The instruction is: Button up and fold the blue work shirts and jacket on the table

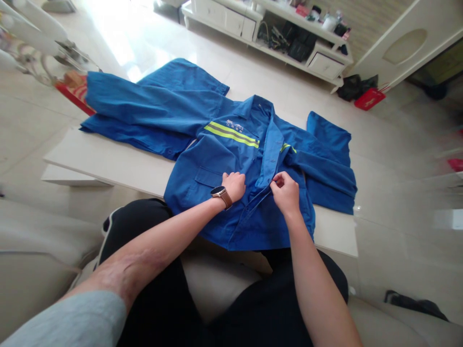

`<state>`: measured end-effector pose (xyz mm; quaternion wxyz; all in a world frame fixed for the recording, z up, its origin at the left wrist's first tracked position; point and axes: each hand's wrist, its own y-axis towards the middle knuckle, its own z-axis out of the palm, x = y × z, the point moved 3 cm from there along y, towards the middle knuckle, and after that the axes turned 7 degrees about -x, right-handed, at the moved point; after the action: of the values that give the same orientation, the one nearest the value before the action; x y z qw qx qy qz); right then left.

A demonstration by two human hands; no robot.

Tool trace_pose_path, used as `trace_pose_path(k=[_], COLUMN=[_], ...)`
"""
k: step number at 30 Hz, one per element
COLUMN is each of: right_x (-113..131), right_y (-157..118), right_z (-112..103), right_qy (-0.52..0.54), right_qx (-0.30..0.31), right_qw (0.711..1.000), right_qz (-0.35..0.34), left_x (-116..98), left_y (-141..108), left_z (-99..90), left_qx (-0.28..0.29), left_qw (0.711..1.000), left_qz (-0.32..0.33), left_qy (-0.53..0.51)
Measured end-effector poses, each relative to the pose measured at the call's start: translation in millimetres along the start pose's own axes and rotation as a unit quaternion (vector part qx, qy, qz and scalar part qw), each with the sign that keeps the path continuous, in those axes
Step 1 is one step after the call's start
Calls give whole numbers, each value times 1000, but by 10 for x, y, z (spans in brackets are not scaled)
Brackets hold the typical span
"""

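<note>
A blue work jacket (224,159) lies spread face up in front of me, with yellow-and-grey reflective strips and white lettering on its chest. Its collar points away from me, and the front is partly unfastened. My left hand (234,186), with a watch (219,192) on the wrist, rests palm down on the jacket beside the pocket flap (209,177); its fingers are slightly bent and look empty. Thumb and forefinger of my right hand (285,193) pinch the edge of the jacket's front opening, near a button. The fingertips' exact hold is too small to make out.
Under the jacket is a low pale table (144,171). More blue cloth (181,77) spreads beyond the sleeves. At the far side stand a white cabinet (231,21) and a red bag (369,99). A red-edged object (74,91) touches the left sleeve end.
</note>
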<state>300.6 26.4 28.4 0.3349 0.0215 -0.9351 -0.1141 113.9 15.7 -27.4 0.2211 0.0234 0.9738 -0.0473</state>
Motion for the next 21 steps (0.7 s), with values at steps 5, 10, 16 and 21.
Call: trace_pose_path(k=[5,10,16,21], right_x=[-48,-130,-70,91], right_y=[11,42,45,33], right_z=[41,128,176,267], right_qy=[49,147,168,150], right_qx=[47,74,84,89], right_qw=[998,984,979,983], right_qz=[6,67,77,58], left_x=[-24,-83,-88,-8], left_y=[71,76,96,78], left_z=[86,-13,-279,-319], left_qx=[13,-27,-38,19], left_qw=[1000,999,981,957], left_qz=[-4,21,64,36], left_qy=[10,-22,-180,-286])
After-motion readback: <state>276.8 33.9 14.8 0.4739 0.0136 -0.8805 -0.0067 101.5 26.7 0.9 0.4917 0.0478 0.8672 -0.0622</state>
